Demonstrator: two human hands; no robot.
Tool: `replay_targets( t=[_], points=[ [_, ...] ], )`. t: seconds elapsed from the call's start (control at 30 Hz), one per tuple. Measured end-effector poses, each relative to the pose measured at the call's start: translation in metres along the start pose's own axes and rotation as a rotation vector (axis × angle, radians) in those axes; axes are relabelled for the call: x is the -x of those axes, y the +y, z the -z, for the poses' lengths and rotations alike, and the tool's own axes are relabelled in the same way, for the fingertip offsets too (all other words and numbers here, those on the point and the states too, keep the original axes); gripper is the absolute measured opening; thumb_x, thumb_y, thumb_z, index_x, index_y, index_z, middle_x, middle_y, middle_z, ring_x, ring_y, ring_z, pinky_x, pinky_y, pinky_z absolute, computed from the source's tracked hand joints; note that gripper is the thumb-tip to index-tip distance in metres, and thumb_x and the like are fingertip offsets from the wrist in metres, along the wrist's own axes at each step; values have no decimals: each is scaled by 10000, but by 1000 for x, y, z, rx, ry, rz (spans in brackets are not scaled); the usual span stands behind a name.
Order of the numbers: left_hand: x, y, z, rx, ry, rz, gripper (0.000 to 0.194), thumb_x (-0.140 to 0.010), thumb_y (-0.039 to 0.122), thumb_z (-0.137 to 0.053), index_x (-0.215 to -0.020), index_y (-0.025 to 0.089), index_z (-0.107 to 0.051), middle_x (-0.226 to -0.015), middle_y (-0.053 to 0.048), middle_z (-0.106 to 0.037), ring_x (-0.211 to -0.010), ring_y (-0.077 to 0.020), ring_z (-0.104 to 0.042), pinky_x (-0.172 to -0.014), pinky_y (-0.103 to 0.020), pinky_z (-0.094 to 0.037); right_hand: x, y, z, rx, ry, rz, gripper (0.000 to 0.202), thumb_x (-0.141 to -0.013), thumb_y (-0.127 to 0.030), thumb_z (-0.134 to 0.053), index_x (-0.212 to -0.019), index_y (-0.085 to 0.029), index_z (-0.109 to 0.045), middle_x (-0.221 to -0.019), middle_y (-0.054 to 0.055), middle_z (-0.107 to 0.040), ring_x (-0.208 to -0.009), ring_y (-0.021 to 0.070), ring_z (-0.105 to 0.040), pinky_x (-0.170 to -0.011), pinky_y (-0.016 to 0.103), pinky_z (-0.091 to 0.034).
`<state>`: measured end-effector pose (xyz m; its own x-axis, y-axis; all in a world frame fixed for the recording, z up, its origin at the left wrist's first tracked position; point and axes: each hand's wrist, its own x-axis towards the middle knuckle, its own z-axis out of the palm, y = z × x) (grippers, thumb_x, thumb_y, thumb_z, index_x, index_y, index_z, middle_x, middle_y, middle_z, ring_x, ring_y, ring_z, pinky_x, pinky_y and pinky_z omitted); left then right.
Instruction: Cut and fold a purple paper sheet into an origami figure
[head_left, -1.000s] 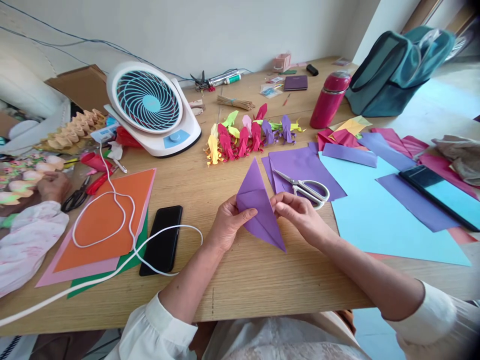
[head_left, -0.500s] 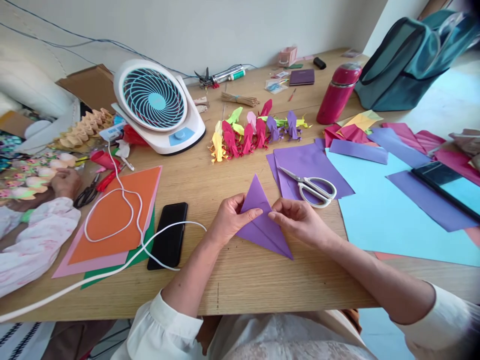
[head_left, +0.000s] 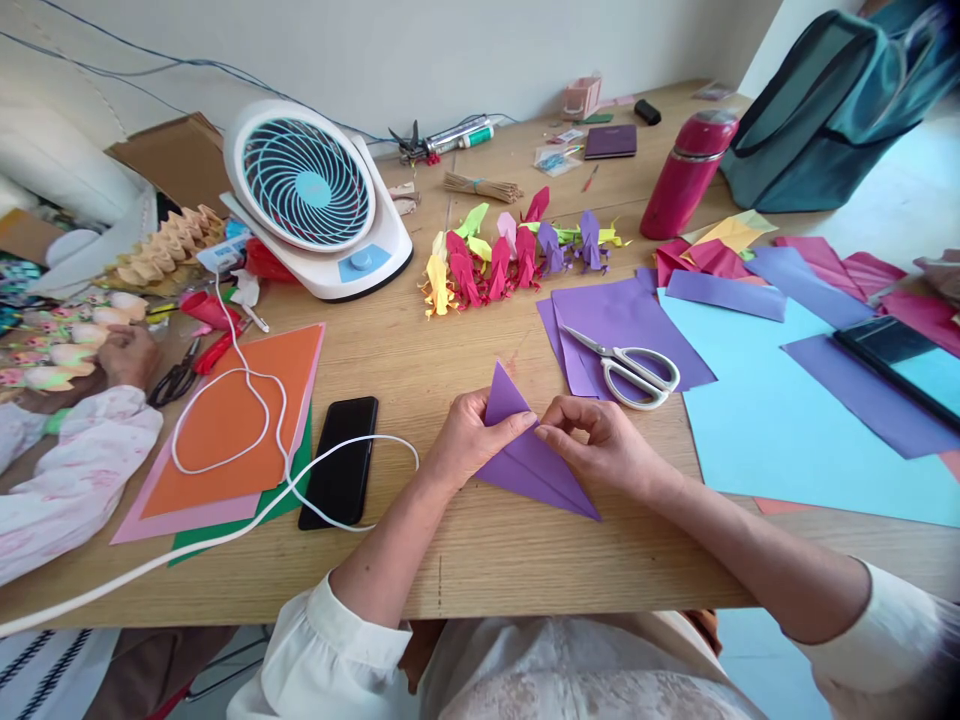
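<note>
A folded sheet of purple paper [head_left: 536, 477] is held over the table in front of me, its narrow point up and another corner pointing down to the right. My left hand [head_left: 480, 432] grips its left side, thumb across the front and fingers behind. My right hand [head_left: 592, 438] pinches the paper's right edge between thumb and forefinger, close to the left thumb. White-handled scissors [head_left: 637, 375] lie on flat purple sheets [head_left: 615, 310] just beyond my right hand. Folded paper figures [head_left: 499, 268] in red, yellow, green and purple stand farther back.
A white fan [head_left: 307, 190] stands back left. A black phone [head_left: 339, 465] and white cable lie left of me, beside orange paper [head_left: 232, 430]. Light-blue paper [head_left: 795, 430], a red bottle [head_left: 686, 175] and a teal bag [head_left: 825, 115] are right. A co-worker's hand [head_left: 129, 355] is far left.
The view has shifted slightly. Both hands keep their hold on the purple paper, whose top point has tipped a little to the left and lower.
</note>
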<state>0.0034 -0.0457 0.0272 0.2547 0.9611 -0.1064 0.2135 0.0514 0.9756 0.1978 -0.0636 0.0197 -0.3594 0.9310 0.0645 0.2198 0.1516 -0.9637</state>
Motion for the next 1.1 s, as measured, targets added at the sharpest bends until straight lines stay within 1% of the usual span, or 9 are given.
replay_targets(
  t=[0.13,0.23,0.37,0.57,0.7,0.8,0.93,1.03,1.1],
  points=[
    [0,-1,0,15,54,10,376,-793,414,-729,-608,166,-516,-587,39,-453,-575,-90,-391,-549,-226,-321,-1,0,-2,-1,-28,1,251,-879,-371,-649,-727,-182,-582,-623,-38,-514,-553,88,-398,-495,231,-310],
    [-2,-2,1,75,69,20,413,-790,449,-746,-613,167,-500,-590,46,-430,-574,-84,-376,-539,-221,-304,-3,5,-2,-81,-45,-40,297,-867,-434,-658,-729,-182,-581,-631,-33,-516,-564,95,-407,-504,238,-322],
    [-6,-2,3,215,4,30,364,-827,493,-717,-729,159,-611,-665,31,-531,-600,-84,-433,-561,-207,-341,-7,10,2,-191,37,-110,356,-845,-511,-665,-735,-183,-581,-638,-27,-512,-572,103,-416,-513,249,-329],
    [-9,-5,2,336,-41,75,367,-757,417,-807,-979,146,-700,-908,-34,-715,-808,-147,-623,-763,-244,-466,-10,11,7,-275,150,-129,423,-815,-593,-675,-721,-197,-558,-606,-43,-462,-540,96,-376,-492,255,-306],
    [-10,-8,1,422,-35,108,372,-724,350,-838,-1005,147,-702,-940,-39,-747,-815,-154,-655,-798,-266,-491,-9,6,7,-313,112,-122,410,-805,-578,-702,-744,-199,-558,-629,-31,-512,-562,109,-446,-520,262,-375],
    [-10,-7,2,510,-34,138,355,-707,315,-854,-978,150,-693,-939,-28,-752,-796,-139,-666,-789,-256,-500,-8,4,7,-326,72,-80,383,-877,-554,-639,-763,-196,-569,-679,-7,-562,-617,127,-530,-594,282,-453],
    [-10,-2,5,639,-51,231,397,-682,258,-876,-1002,160,-663,-920,-21,-753,-773,-127,-682,-765,-239,-511,-8,9,10,-249,192,18,271,-948,-477,-570,-1033,-221,-587,-857,22,-603,-722,146,-576,-682,304,-502],
    [-10,0,6,739,-128,307,428,-687,229,-876,-1049,161,-659,-909,-31,-750,-755,-127,-687,-741,-228,-518,-8,11,16,32,316,199,429,-918,-380,-627,-1310,-276,-485,-1160,84,-586,-1034,221,-588,-837,367,-522],
    [-10,-1,6,793,-203,352,424,-700,228,-870,-1067,155,-670,-930,-40,-745,-761,-126,-688,-733,-216,-518,-7,8,21,281,324,354,535,-899,-315,-639,-1396,-289,-441,-1366,122,-501,-1259,290,-491,-970,450,-481]
  ],
)
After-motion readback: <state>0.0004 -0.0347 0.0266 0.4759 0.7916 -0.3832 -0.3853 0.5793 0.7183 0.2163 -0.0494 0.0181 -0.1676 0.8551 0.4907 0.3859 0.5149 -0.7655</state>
